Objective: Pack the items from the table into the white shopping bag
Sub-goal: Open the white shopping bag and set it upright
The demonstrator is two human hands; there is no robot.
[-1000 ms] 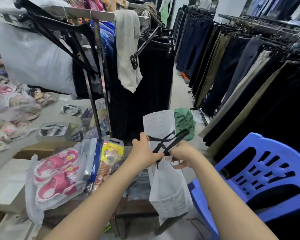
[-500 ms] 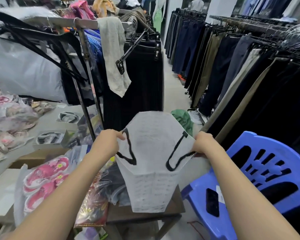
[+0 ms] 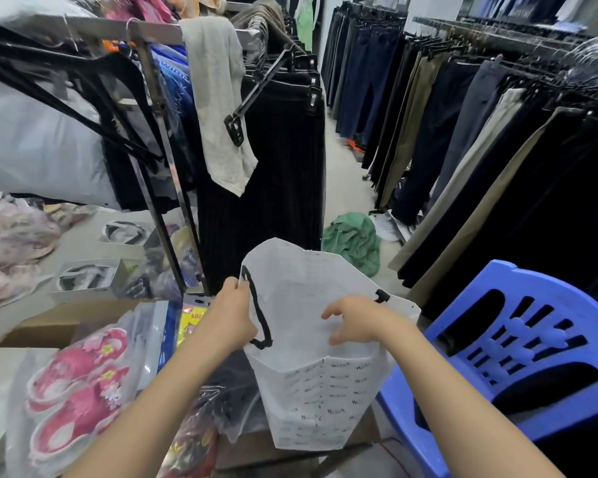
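Note:
The white shopping bag [image 3: 320, 401] with black cord handles and small printed lettering stands open-mouthed on the table's right end. My left hand [image 3: 233, 317] pinches its left rim beside a black handle. Over the bag's mouth hovers my right hand [image 3: 354, 320], fingers spread and curled, holding nothing. On the table to the left lie pink sandals in a clear plastic bag [image 3: 71, 398], a yellow packet [image 3: 189, 322], a dark packed garment [image 3: 228, 398] and a red-printed packet [image 3: 190, 450].
A blue plastic chair [image 3: 518, 357] stands close on the right. A metal clothes rack [image 3: 163, 160] with black trousers rises behind the table. Hanging trousers line the right side of the aisle. A green cloth [image 3: 354, 241] lies on the floor. Boxed items [image 3: 83, 276] sit far left.
The bag's mouth was pulled apart from closed handles to wide open. My right hand has let go of the right rim and moved in over the opening.

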